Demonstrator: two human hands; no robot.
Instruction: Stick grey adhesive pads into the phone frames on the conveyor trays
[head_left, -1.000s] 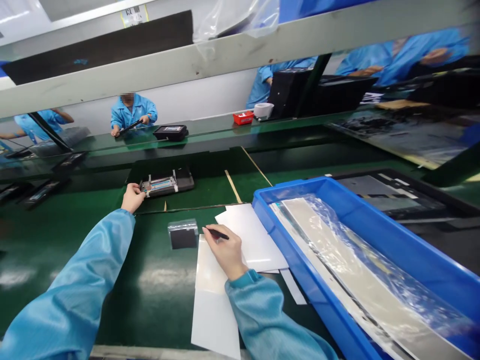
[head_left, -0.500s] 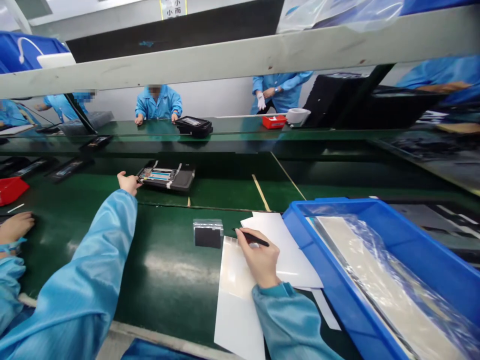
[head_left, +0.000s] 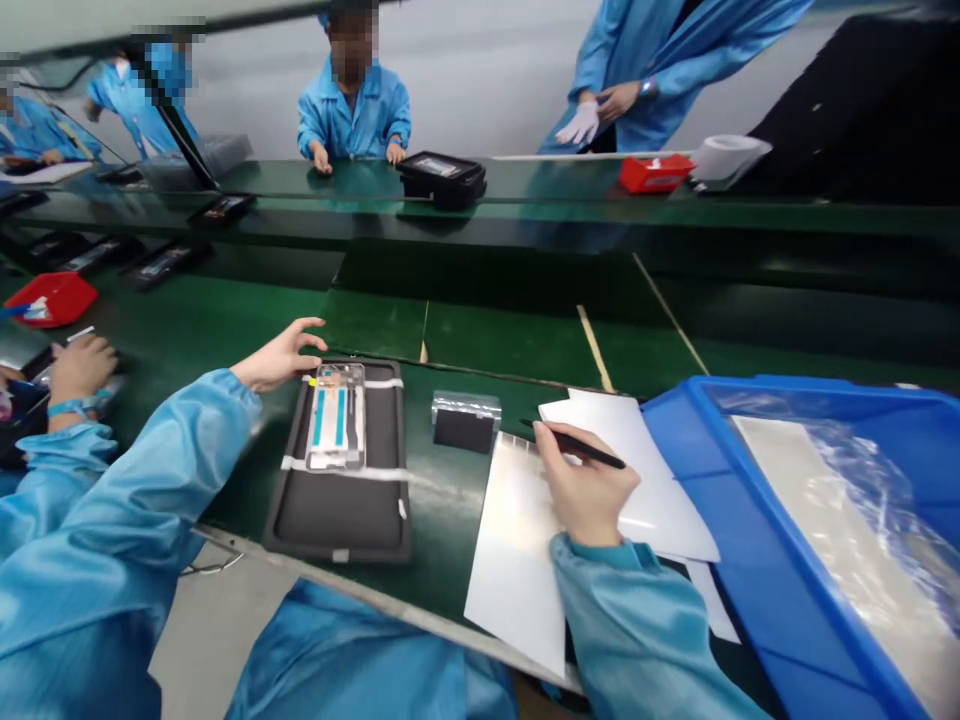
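Left hand point(head_left: 277, 358): open, fingers extended and slightly parted, reaching forward from a long light-blue sleeve point(head_left: 150, 480). Right hand point(head_left: 589, 497): fingers curled in a writing grip, wrist low, forearm in a matching light-blue sleeve point(head_left: 637, 625).

This is an electronics assembly line in a factory. A long green anti-static surface point(head_left: 465, 330) runs across the room, carrying a black rectangular tray point(head_left: 337, 520) that holds a metal phone frame point(head_left: 335, 418). Light-blue cleanroom smocks point(head_left: 354, 115) are worn all along the line, one co-worker has a white fabric glove point(head_left: 583, 124), and a blue plastic bin point(head_left: 757, 520) stands nearby.
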